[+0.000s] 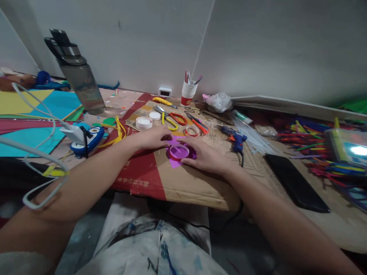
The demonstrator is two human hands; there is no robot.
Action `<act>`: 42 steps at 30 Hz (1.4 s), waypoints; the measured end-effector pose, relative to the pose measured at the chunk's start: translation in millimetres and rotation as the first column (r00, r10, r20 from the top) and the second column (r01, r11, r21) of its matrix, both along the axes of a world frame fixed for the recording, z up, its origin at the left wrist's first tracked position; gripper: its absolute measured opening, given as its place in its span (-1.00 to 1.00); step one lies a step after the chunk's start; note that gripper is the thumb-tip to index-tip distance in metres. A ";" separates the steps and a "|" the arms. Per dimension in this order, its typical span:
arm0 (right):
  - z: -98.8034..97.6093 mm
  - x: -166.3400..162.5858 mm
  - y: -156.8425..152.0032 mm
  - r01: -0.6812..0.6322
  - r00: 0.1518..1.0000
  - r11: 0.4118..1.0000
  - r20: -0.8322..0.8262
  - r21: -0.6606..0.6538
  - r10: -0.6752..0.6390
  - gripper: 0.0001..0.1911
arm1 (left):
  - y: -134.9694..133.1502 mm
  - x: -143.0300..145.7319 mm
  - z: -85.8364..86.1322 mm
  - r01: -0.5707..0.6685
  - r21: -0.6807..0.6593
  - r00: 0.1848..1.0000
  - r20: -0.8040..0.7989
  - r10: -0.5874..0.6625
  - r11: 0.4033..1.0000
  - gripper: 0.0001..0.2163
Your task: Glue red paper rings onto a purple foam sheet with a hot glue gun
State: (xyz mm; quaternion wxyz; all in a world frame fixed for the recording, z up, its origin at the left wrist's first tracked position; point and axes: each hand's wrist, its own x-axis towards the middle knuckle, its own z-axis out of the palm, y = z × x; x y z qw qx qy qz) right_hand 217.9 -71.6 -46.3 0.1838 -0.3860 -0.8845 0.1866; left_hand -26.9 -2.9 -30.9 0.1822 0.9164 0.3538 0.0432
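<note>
Along the near edge of the counter (122, 100) lies a cardboard sheet (197, 187), brown with a red band. A black phone (296, 182) rests flat to the right.

On the cardboard, just ahead of the person, a shallow ring (179, 157), red along its near side, sits on purple paper (176, 164); purple shows through its open middle. The left hand (156, 138) is partly curled, fingertips at the paper's far left edge. The right hand (202, 154) is half open around the ring's right side, thumb near, fingers beyond. Whether either hand actually grips cannot be told.

Far right, a clear plastic box (348, 145) holds something bluish, blurred by glare, beside a heap of colourful fuzzy stems (298, 139). A blue glue gun (238, 142) lies right of the hands.

Beyond the left hand stands a low white tub (143, 123), its contents unclear, with a white disc (155, 115) just beside it. Yellow- and red-handled tools (178, 118) lie next to these. At left stands a tall translucent bottle (82, 84), its black-topped lid on; its fill level is hard to judge.

Near the wall, a stack of paper cups (189, 93) holds several upright pencils (187, 77). To its right lies a crumpled clear plastic bag (219, 102), pink at one end.
</note>
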 end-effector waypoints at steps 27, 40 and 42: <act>16.7 48.9 33.0 0.421 0.811 0.888 -0.362 -0.186 -0.460 -0.70 | -13.6 14.8 6.9 -0.262 0.028 0.941 0.228 0.249 0.965 -0.67; 20.5 37.8 16.0 0.223 0.938 0.831 -0.120 -0.510 -0.325 -0.73 | -29.8 17.4 17.3 0.101 -0.054 0.993 0.068 -0.097 0.993 -0.51; 21.9 37.6 16.9 0.240 0.933 0.867 -0.143 -0.438 -0.331 -0.73 | -27.2 15.2 19.0 0.073 -0.074 0.995 0.067 -0.068 0.995 -0.51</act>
